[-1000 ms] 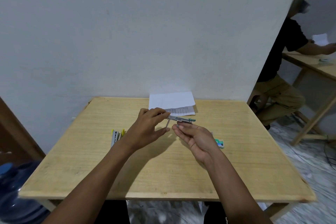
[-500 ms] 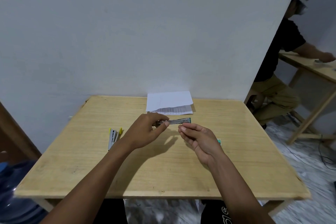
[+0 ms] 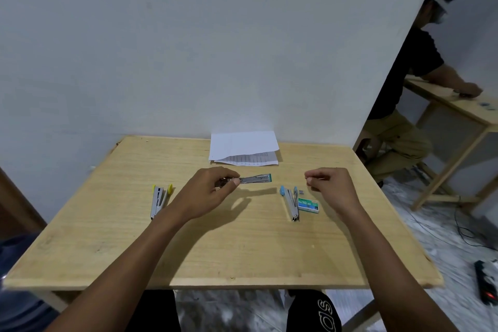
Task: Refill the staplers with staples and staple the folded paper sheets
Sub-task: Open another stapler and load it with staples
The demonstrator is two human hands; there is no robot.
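My left hand [image 3: 207, 194] grips a green-tipped stapler [image 3: 256, 179] by its near end and holds it level just above the wooden table [image 3: 242, 250]. My right hand [image 3: 332, 187] hovers to the right of it, thumb and forefinger pinched on what looks like a thin strip of staples. A blue stapler [image 3: 290, 202] lies open below that hand, next to a green staple box [image 3: 308, 205] and a small loose piece of staples [image 3: 301, 192]. A yellow stapler [image 3: 160, 201] lies open at the left. Folded paper sheets [image 3: 244, 148] rest at the table's far edge against the wall.
A white wall stands right behind the table. At the right another person sits at a second wooden table [image 3: 458, 105]. Cables and a power strip [image 3: 485, 286] lie on the floor at the right. A blue water jug [image 3: 16, 304] is at the lower left.
My right hand has pulled away from the green stapler to the right, uncovering the blue stapler and staple box. My left hand still holds the green stapler, now turned level.
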